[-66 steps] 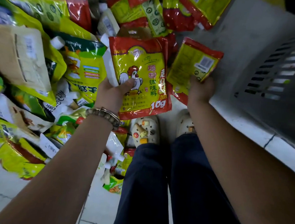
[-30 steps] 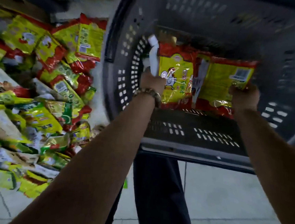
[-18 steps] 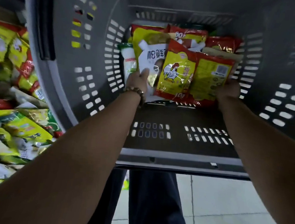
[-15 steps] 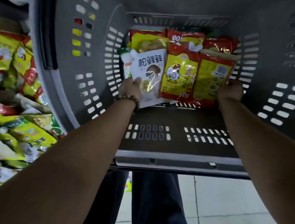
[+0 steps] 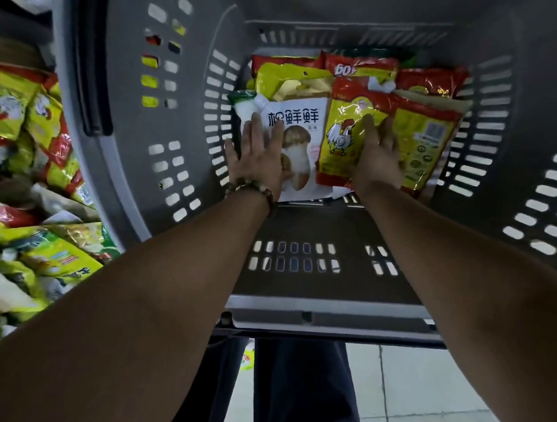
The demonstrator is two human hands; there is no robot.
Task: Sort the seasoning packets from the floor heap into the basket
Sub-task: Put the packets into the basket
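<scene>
Head: white packet (image 5: 301, 122) under left grip (image 5: 258, 162)

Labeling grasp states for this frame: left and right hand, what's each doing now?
Left hand: open, flat on the white mushroom pouch.
Right hand: open, resting on the rooster packet.

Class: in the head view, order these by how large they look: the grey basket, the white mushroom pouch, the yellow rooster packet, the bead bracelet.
1. grey basket
2. white mushroom pouch and yellow rooster packet: look alike, both partly covered, so unranked
3. bead bracelet
</scene>
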